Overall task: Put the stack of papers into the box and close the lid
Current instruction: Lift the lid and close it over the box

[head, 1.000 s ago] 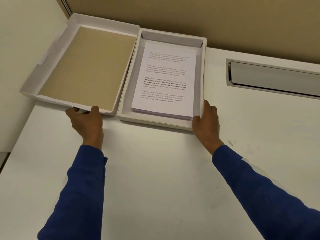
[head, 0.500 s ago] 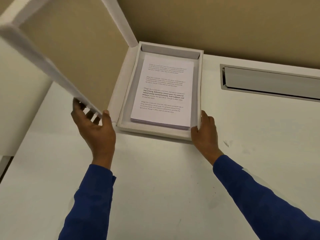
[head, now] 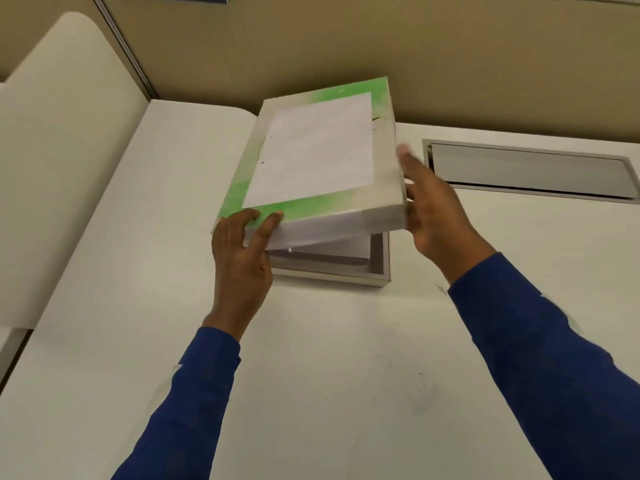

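Observation:
The white box (head: 380,268) lies on the desk against the beige partition. Its hinged lid (head: 318,150), green-edged with a white label on top, hangs tilted over the box, with a gap at the near right. The stack of papers (head: 332,255) lies inside, only its near edge showing under the lid. My left hand (head: 242,251) grips the lid's near left corner, fingers over its top. My right hand (head: 433,209) is open, its fingers apart beside the lid's right edge.
A metal cable hatch (head: 530,171) is set into the white desk (head: 329,358) to the right of the box. A beige partition (head: 381,46) stands behind. A cream rounded panel (head: 59,150) rises at the left.
My left hand has swung the lid from upright over onto the box. My right hand left the box's near right corner and rose to the lid's right edge.

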`<action>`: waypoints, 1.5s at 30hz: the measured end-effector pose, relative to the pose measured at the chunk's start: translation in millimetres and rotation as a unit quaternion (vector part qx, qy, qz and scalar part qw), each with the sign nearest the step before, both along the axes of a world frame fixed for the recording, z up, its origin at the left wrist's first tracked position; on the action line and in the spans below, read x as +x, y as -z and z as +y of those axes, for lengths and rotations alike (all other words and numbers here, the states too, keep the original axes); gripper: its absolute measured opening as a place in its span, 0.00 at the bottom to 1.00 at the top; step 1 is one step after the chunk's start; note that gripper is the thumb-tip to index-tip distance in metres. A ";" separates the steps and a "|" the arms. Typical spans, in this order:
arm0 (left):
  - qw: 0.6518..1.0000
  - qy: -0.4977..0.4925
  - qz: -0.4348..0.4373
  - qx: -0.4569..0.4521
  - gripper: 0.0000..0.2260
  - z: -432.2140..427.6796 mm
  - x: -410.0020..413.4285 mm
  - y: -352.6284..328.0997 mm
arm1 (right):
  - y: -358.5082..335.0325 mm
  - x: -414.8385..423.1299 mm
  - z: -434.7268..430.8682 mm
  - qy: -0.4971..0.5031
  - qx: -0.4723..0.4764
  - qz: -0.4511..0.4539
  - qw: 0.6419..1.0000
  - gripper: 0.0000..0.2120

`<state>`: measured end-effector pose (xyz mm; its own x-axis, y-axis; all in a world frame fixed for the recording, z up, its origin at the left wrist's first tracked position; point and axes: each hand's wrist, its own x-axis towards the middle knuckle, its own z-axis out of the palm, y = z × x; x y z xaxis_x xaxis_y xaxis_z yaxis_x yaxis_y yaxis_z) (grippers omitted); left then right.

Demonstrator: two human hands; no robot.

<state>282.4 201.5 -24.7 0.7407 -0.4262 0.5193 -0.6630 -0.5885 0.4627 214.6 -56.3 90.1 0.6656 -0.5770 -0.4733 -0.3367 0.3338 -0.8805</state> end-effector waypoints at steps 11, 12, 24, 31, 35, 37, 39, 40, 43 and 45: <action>0.847 -0.250 0.414 -0.221 0.24 -8.3 7.9 -4.2 | 55.9 -24.2 16.8 -0.051 -0.260 0.120 0.957 0.27; 0.850 -0.250 0.409 -0.219 0.19 -8.1 9.7 -4.3 | 57.5 -27.1 20.6 -0.062 -0.291 0.122 0.947 0.26; 0.897 -0.209 0.340 -0.191 0.05 -5.6 7.5 -24.7 | 65.5 -41.1 38.6 -0.074 -0.366 0.149 0.915 0.25; 0.888 -0.193 0.354 -0.220 0.05 1.0 20.5 -39.1 | 38.8 -39.2 37.7 -0.060 -0.378 0.092 0.919 0.25; 0.895 -0.191 0.353 -0.197 0.04 0.8 19.6 -39.7 | 45.2 -42.6 35.1 -0.084 -0.357 0.127 0.921 0.26; 0.906 -0.188 0.339 -0.171 0.03 0.4 17.9 -38.3 | 55.9 -47.8 35.3 -0.105 -0.327 0.166 0.924 0.26; 0.915 -0.186 0.327 -0.146 0.05 0.6 17.1 -36.4 | 67.3 -54.1 37.9 -0.126 -0.314 0.198 0.920 0.26; 0.918 -0.184 0.325 -0.134 0.07 0.6 17.1 -35.0 | 72.2 -56.4 39.1 -0.131 -0.315 0.206 0.917 0.25; 0.921 -0.179 0.326 -0.112 0.12 2.7 16.8 -29.2 | 80.5 -57.4 40.3 -0.134 -0.324 0.205 0.914 0.24; 0.920 -0.185 0.329 -0.101 0.12 7.0 16.6 -22.8 | 82.6 -56.5 39.7 -0.140 -0.329 0.207 0.911 0.25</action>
